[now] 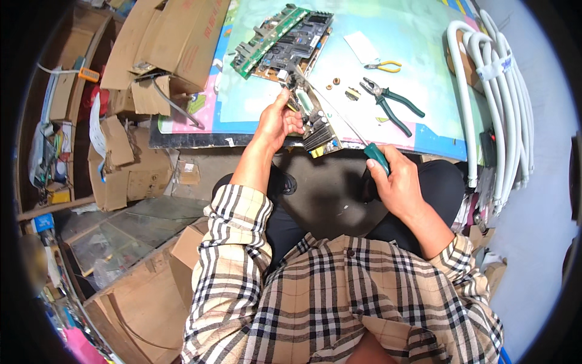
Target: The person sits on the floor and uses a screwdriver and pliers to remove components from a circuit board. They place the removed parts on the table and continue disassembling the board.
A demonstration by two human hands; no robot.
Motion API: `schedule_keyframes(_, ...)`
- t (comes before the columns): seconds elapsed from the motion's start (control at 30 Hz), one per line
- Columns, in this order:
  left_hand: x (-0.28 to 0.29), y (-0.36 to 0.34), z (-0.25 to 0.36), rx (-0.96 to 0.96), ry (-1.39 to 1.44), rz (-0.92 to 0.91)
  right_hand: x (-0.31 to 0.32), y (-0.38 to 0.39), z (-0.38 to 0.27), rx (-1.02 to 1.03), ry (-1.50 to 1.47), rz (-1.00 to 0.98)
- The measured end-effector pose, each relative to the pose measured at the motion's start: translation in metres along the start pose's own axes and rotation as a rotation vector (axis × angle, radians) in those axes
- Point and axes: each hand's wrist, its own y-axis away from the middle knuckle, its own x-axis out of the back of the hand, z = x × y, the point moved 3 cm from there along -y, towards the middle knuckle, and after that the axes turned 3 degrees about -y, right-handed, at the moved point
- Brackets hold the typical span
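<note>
My left hand is closed on the edge of a circuit board at the table's near edge. This board carries dark finned heat sinks and various components, and it is tilted. In my right hand is a screwdriver with a green handle. Its long thin shaft slants up and left, over the board, toward the far end of it; what the tip touches is too small to tell. Just beyond lie more circuit boards, a green one and a dark one, stacked at angles.
To the right on the table mat are dark-green-handled pliers, small yellow-handled cutters, a white card and small loose parts. A coiled white hose lies at the right edge. Cardboard boxes crowd the left.
</note>
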Motion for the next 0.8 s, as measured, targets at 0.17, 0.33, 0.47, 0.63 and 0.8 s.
schedule_keyframes(0.17, -0.001, -0.005, -0.004, -0.032, -0.046, 0.042, -0.014, 0.002, -0.005, 0.187, 0.108, 0.058)
schedule_keyframes(0.33, -0.004, -0.018, -0.013, -0.004, -0.045, 0.067, -0.009, -0.007, -0.022, 0.139, 0.453, 0.024)
schedule_keyframes(0.47, -0.005, -0.025, -0.017, -0.007, -0.076, 0.073, 0.008, -0.013, -0.058, 0.333, 0.431, 0.154)
schedule_keyframes(0.63, -0.015, -0.035, -0.023, 0.003, -0.062, 0.073, -0.010, -0.003, -0.038, 0.340, 0.577, 0.085)
schedule_keyframes(0.8, -0.016, -0.041, -0.021, 0.014, -0.039, 0.091, -0.010, -0.005, -0.033, 0.250, 0.623, 0.003)
